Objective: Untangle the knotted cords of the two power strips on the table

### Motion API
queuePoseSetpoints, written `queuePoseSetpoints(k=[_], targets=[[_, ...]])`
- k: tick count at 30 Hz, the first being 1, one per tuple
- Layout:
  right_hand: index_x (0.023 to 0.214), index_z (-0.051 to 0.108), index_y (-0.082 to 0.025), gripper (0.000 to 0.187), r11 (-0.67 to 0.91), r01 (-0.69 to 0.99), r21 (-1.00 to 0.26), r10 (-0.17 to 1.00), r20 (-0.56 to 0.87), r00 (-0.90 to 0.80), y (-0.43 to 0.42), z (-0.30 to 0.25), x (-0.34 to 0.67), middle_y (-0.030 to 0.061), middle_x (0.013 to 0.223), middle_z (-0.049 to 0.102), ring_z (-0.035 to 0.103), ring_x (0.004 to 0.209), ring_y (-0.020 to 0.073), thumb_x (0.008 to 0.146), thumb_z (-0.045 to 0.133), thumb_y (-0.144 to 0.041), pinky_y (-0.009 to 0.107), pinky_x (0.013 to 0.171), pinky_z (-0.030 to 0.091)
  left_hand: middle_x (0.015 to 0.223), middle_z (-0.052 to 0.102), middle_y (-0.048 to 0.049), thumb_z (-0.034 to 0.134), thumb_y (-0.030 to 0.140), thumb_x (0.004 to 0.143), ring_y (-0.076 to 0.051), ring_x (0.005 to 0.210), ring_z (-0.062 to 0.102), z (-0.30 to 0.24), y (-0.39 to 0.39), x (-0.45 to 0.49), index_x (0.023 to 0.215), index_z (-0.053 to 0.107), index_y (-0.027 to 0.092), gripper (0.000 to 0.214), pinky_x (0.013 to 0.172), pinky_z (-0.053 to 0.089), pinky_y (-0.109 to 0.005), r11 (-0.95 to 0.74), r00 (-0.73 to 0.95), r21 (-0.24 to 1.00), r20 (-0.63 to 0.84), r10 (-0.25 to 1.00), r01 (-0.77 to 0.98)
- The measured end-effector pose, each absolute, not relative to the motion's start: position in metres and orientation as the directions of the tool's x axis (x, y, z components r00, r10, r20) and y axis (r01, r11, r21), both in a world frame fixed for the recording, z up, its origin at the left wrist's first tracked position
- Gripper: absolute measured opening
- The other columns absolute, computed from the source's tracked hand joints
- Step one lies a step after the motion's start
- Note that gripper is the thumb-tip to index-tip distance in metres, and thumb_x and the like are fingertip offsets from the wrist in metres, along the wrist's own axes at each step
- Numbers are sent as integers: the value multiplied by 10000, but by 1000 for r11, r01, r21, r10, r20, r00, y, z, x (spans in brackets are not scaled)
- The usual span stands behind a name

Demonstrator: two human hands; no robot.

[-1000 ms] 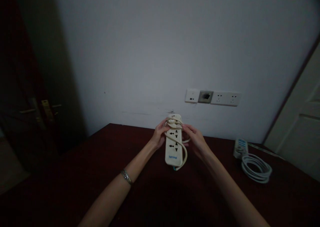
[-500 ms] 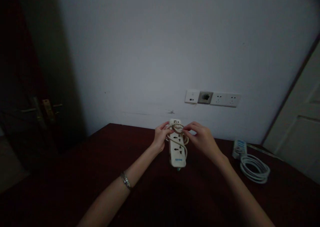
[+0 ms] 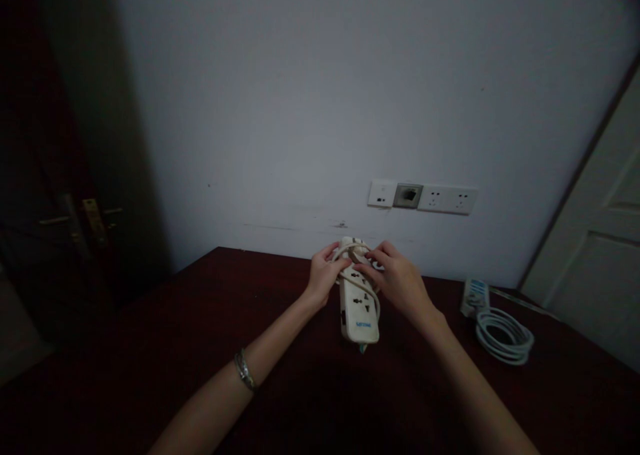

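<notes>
Though dark, table (image 3: 225,301) beside pale wall (image 3: 280,108).

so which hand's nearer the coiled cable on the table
Right. The right hand is apart from the coiled cable; the left hand farther, across the held power strip.

The dark red table (image 3: 210,308) bears 1 power strip (image 3: 475,297) and its coiled cord (image 3: 504,335).

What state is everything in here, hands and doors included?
Held power strip: tilted, face toward the camera
Cord: looped around that strip
Left hand: gripping the strip's side
Right hand: fingers bent near the cord, grip unclear
Other power strip: resting on the table
Grey cable: coiled
Right-hand wall sockets: nothing plugged in
Dark door: appears open
White door: too cropped to tell
</notes>
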State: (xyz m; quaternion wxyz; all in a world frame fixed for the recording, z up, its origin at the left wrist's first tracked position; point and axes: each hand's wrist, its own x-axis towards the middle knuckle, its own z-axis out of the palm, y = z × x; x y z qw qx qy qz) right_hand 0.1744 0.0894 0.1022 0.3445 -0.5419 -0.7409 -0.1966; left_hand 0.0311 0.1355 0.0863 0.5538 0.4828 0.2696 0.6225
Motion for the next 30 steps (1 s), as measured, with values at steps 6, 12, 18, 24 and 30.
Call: queuePoseSetpoints(k=[6,12,18,24,30], targets=[[868,550,-164,286,418,902,-106,687,687,-237,90,101,178,63,891,496,513,639,136,866,465,-437,273,577,409,902,687,-56,658,97,562,-162,767,590,87,140,27,974,675,137,414,683,435,-239,-293,141,893,357,923,-342],[797,524,-179,219,586,755,-293,717,621,-316,88,102,176,49,893,480,509,697,137,802,565,-394,294,645,457,920,689,-65,668,96,545,-164,765,594,86,151,16,988,681,136,446,689,431,-250,-252,200,902,335,921,-352],[791,563,-191,194,653,532,-538,728,640,-246,85,110,177,61,955,558,554,862,178,756,614,-375,293,668,496,814,675,-58,663,132,576,-138,651,577,85,168,1,928,680,123,353,658,430,-265,-131,344,865,326,880,-485],[784,628,-163,328,540,290,-790,810,582,74,96,112,189,66,820,664,626,784,196,727,619,-486,354,730,510,805,658,-57,653,132,549,-155,676,584,91,178,-13,891,663,141,342,672,437,-279,-23,390,766,352,851,-642],[742,639,-149,451,436,117,-893,854,451,259,104,108,187,70,741,679,647,670,185,639,648,-588,294,635,514,755,623,-45,648,122,511,-163,664,569,95,171,-16,842,635,155,333,666,429,-297,36,510,787,364,780,-616]])
